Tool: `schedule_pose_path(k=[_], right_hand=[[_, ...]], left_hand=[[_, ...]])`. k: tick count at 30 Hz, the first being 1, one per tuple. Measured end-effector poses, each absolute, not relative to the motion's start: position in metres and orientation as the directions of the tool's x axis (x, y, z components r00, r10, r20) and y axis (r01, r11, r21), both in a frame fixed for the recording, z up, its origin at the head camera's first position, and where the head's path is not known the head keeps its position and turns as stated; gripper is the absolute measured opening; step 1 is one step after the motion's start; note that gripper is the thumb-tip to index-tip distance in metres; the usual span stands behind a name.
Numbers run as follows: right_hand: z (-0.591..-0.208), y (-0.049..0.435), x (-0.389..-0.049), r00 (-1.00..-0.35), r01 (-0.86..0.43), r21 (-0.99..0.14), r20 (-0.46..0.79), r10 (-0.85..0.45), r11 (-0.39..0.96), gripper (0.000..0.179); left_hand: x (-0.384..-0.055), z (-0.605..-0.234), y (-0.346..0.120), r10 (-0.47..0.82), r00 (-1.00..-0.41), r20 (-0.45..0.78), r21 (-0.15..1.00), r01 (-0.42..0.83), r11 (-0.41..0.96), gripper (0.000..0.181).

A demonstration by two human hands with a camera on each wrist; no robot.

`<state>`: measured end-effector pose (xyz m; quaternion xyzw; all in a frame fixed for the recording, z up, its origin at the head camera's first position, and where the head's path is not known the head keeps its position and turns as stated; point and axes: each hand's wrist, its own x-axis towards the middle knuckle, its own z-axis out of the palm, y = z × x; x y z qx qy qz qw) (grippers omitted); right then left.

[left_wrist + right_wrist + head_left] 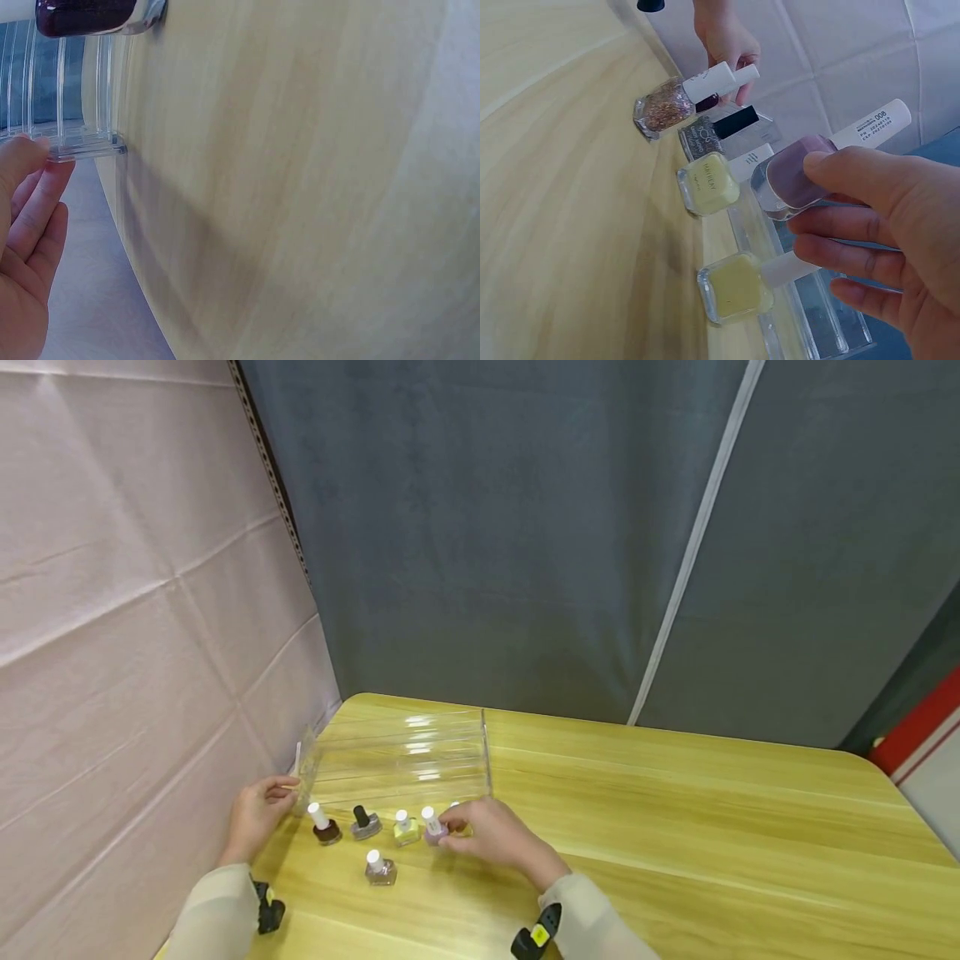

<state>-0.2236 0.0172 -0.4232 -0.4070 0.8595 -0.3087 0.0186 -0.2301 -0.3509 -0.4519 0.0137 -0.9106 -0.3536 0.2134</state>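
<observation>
A clear tiered acrylic rack [486,752] stands on the table, and my left hand [258,814] pinches its left end between thumb and fingers. My right hand [491,835] holds a purple nail polish bottle [791,176] with a white cap, thumb on the glass and fingers behind. Left of it, in front of the rack, are a pale yellow polish [407,832], a black-capped grey polish [366,827] and a dark red polish [327,833]. Nearer to me stands a glittery polish [381,872]. Another yellow polish [735,289], mostly hidden by my right hand in the head view, stands below the purple one in the right wrist view.
The wooden table [675,835] extends far to the right. A pale cloth wall [150,652] runs close along the left side, and a dark grey curtain [480,543] hangs behind the back edge. Both wrists carry black strapped cameras.
</observation>
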Motion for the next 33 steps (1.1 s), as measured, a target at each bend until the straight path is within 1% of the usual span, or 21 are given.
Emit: schedule_pose_path(k=[6, 13, 19, 21, 25, 29, 33], right_hand=[[-0.411, 0.015, -0.230, -0.651, -0.714, -0.515, 0.238, -0.721, 0.474, 0.024], [-0.401, 0.009, -0.241, -0.613, -0.751, -0.479, 0.251, -0.749, 0.454, 0.017], [-0.393, 0.004, -0.249, -0.606, -0.758, -0.466, 0.244, -0.757, 0.456, 0.015], [-0.390, 0.002, -0.251, -0.609, -0.755, -0.464, 0.233, -0.758, 0.464, 0.018], [-0.387, -0.001, -0.256, -0.601, -0.765, -0.449, 0.237, -0.764, 0.462, 0.020], [-0.386, -0.005, -0.260, -0.585, -0.785, -0.413, 0.251, -0.771, 0.461, 0.016], [-0.384, -0.007, -0.265, -0.588, -0.783, -0.408, 0.243, -0.771, 0.469, 0.015]], left_hand=[[-0.230, -0.453, -0.352, -0.172, -0.905, 0.389, 0.650, 0.137, 0.748, 0.017], [-0.233, -0.457, -0.356, -0.166, -0.912, 0.375, 0.670, 0.143, 0.728, 0.018], [-0.235, -0.458, -0.357, -0.168, -0.913, 0.372, 0.673, 0.140, 0.727, 0.018], [-0.234, -0.458, -0.357, -0.167, -0.912, 0.375, 0.669, 0.142, 0.729, 0.018], [-0.233, -0.458, -0.357, -0.167, -0.913, 0.371, 0.673, 0.141, 0.726, 0.018], [-0.233, -0.458, -0.357, -0.168, -0.916, 0.364, 0.671, 0.133, 0.729, 0.019], [-0.234, -0.459, -0.357, -0.170, -0.918, 0.359, 0.676, 0.129, 0.726, 0.018]])
